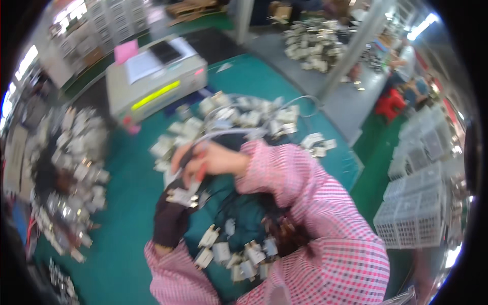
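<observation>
In the middle of the bench my left hand [172, 216], in a dark fingerless glove, is closed on a small white plug adapter [179, 197] with shiny metal ends. My right hand [212, 161], bare, reaches across from the right just above it. Its fingers are bent close together, with something red at the fingertips, and motion blur hides what they hold. A grey cable [229, 133] arches behind the right hand. Beyond lies a heap of white adapters [249, 116]. Nearer to me, several more adapters [221, 252] with black cords rest below my hands.
A beige test instrument [157, 84] with a lit yellow-green display stands at the back left of the green bench [127, 203]. Another adapter pile [76, 152] sits at the left. White plastic baskets [412, 208] are stacked at the right, and a metal post [351, 56] rises behind.
</observation>
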`<act>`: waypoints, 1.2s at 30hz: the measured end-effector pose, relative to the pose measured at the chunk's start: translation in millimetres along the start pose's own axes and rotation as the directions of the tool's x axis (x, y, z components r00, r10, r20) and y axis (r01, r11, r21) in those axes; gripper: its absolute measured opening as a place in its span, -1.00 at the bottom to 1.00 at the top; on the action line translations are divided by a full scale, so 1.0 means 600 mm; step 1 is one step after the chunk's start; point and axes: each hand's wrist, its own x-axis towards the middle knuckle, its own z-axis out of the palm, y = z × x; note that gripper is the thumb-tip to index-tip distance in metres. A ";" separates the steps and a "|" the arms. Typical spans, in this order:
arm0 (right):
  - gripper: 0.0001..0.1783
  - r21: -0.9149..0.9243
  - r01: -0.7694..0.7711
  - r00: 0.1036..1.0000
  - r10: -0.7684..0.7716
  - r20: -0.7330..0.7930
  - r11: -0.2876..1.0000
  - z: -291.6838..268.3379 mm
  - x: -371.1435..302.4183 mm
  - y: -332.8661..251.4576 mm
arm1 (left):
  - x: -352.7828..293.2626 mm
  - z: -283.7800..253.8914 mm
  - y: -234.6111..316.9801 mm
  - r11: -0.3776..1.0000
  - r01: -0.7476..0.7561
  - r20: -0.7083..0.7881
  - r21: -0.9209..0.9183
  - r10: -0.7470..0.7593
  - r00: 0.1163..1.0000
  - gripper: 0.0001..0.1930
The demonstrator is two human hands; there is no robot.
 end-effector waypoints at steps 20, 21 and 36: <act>-0.77 -0.156 0.120 0.986 -0.098 0.137 0.981 -0.012 -0.013 -0.012 | 0.004 0.006 -0.015 0.798 0.187 0.069 -0.572 -0.180 0.981 -0.57; -0.77 -0.188 0.108 0.987 -0.083 0.138 0.976 -0.013 -0.013 -0.012 | 0.002 0.005 -0.018 0.798 0.190 0.050 -0.572 -0.198 0.979 -0.57; -0.74 -0.043 0.006 0.995 -0.002 0.099 0.999 0.017 -0.007 -0.010 | -0.010 0.000 -0.030 0.978 0.097 -0.053 -0.185 -0.109 0.993 -0.56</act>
